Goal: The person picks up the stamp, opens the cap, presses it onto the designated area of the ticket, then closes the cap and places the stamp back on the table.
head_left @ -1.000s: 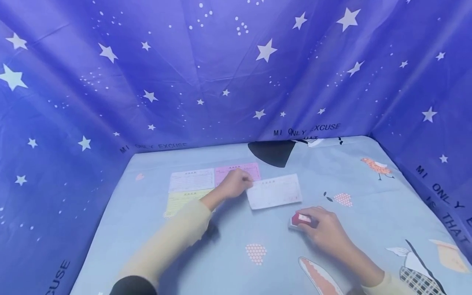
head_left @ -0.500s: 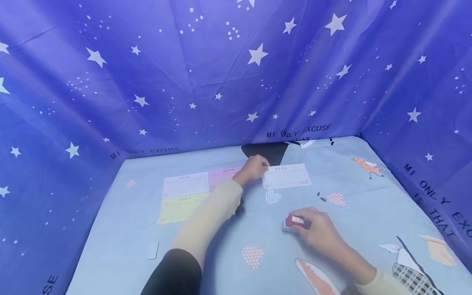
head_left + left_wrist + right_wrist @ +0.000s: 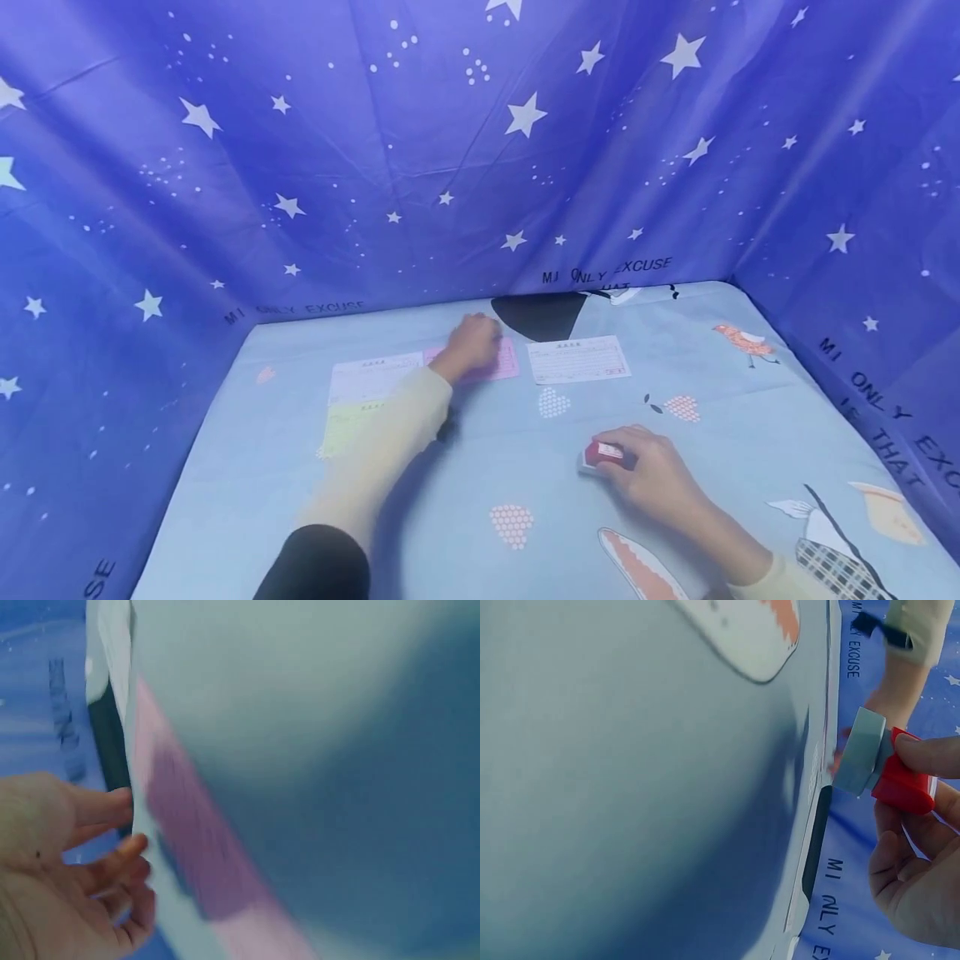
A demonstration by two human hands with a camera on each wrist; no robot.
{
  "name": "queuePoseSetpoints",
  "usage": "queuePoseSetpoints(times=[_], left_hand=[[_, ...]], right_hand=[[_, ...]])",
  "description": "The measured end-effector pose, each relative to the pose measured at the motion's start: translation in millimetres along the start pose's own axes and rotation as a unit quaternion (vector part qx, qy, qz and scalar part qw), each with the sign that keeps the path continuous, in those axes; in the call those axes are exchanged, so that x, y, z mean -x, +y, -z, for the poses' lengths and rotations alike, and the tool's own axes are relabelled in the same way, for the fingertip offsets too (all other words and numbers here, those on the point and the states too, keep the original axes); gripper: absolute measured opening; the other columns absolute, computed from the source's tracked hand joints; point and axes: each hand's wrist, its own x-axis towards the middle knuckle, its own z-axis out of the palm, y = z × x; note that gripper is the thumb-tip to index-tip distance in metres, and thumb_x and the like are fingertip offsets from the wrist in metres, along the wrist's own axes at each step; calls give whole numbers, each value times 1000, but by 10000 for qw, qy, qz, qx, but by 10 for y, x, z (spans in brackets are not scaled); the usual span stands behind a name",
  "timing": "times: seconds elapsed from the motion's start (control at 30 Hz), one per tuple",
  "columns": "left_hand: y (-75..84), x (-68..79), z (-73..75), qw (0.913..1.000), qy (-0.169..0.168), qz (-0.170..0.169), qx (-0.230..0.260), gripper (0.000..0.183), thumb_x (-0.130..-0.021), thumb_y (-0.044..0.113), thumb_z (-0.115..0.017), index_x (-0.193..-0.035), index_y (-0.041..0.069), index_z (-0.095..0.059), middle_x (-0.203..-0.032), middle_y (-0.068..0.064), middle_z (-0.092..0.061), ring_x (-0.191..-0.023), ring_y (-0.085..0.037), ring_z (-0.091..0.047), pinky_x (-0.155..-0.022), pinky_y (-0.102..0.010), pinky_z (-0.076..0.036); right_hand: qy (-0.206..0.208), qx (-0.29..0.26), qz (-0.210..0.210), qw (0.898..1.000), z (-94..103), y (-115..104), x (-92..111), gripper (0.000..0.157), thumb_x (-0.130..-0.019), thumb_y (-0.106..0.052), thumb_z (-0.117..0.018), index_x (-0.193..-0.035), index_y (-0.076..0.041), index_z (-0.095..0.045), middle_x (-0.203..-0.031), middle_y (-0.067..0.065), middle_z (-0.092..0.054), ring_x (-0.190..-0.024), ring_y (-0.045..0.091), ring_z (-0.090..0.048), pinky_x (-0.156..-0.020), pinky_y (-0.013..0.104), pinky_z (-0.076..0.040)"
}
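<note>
My left hand (image 3: 474, 343) is over the pink slip (image 3: 504, 360) at the back of the bed-like surface. In the left wrist view its fingers are loosely bent with nothing between them, just off the pink slip's edge. My right hand (image 3: 660, 479) grips a red and grey stamp (image 3: 902, 780) between thumb and fingers, held above the cloth. A printed white slip (image 3: 580, 360) lies flat to the right of the pink one. Left of it are a pale white slip (image 3: 367, 379) and a yellow-green slip (image 3: 345, 429), the latter partly hidden by my left sleeve.
Light blue printed cloth (image 3: 465, 467) covers the surface, with pictures of hearts, a bird and a carrot-like shape. Purple-blue star curtains (image 3: 420, 167) stand at the back and both sides.
The white slip, earlier held up in my left hand, was set down at the back right. My left hand let go of it and moved left over the pink slip. The stamp stays in my right hand.
</note>
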Motion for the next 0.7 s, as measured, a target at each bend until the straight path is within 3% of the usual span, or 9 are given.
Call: queuePoseSetpoints(times=[0.07,0.13,0.23,0.33,0.57,0.7], left_hand=[[-203,137,137,9983,-171,247,-497,13,-92,10,-58,-89,11,-71,-103,-10,-64,-105,-32,-56,-89,-50,-51],[-400,272,264,9961,-358,556,-589,11,-91,11,-61,-82,12,-68,-100,-10,-62,-103,-33,-54,-88,-52,-50],[-650,430,389,9939,-563,886,-342,5,-89,12,-67,-90,10,-72,-104,-8,-66,-106,-33,-57,-93,-53,-49],[-816,509,423,9932,-678,943,-65,17,-89,16,-73,-104,8,-75,-111,-8,-71,-109,-33,-61,-95,-53,-49],[-981,539,313,9966,-412,708,22,35,-90,28,-76,-118,6,-72,-120,-11,-68,-112,-31,-61,-98,-50,-49],[-1001,541,283,9961,-289,828,-91,38,-89,28,-77,-120,7,-71,-118,-11,-66,-113,-31,-58,-99,-50,-48]], right_hand=[[-5,79,-27,10000,-3,18,-6,34,-74,-9,-89,-105,-14,-77,-96,-9,-72,-94,18,-68,-84,45,-56],[22,114,29,9999,-5,31,-21,34,-73,-8,-89,-104,-14,-77,-96,-9,-72,-93,18,-68,-83,45,-56],[110,130,246,9996,-9,31,-61,33,-71,-7,-90,-102,-14,-78,-95,-8,-73,-92,18,-68,-81,44,-56],[161,79,463,9988,-10,8,-95,33,-70,-6,-90,-101,-13,-78,-95,-8,-73,-92,18,-68,-80,42,-56],[96,49,469,9988,-79,-59,-115,32,-71,-7,-90,-99,-16,-78,-97,-9,-73,-92,15,-67,-81,39,-56],[31,92,453,9989,-107,-67,-129,31,-72,-6,-89,-98,-17,-78,-99,-8,-74,-94,18,-68,-82,42,-56]])
